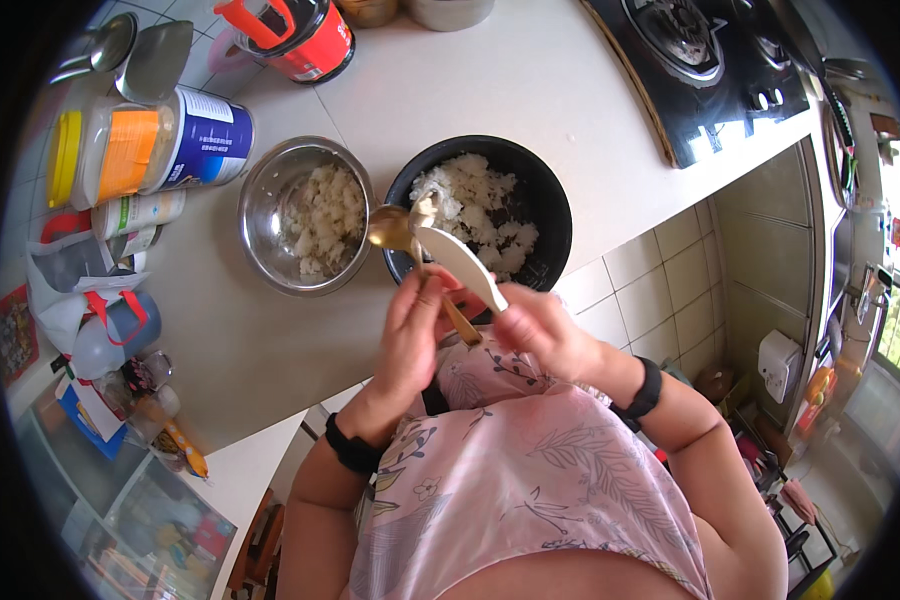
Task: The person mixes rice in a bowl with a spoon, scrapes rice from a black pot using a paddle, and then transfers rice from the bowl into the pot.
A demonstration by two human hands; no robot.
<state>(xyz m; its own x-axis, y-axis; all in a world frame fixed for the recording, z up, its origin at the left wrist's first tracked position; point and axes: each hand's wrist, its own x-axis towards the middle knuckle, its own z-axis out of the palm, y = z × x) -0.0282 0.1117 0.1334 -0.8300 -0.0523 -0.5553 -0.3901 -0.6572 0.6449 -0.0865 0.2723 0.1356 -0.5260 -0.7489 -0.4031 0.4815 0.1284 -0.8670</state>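
My left hand point(411, 330) holds a gold-coloured metal spoon point(391, 228) by its handle, the bowl pointing away from me. In my right hand point(544, 330) is a white rice paddle point(461, 262), its blade close to the spoon. A small clump of rice point(424, 210) is at the far end of the paddle, beside the spoon; which of the two carries it I cannot tell. Both utensils are over the near left rim of a black inner cooking pot point(557, 202) with cooked white rice point(476, 195) inside. Left of it, a stainless steel bowl point(259, 247) also contains rice point(326, 217).
A gas stove point(701, 105) is at the far right of the counter point(270, 360). Along the left stand plastic jars point(131, 150), a plastic bag point(67, 277) and a blue container point(120, 334). A red and black tub point(307, 45) sits at the back.
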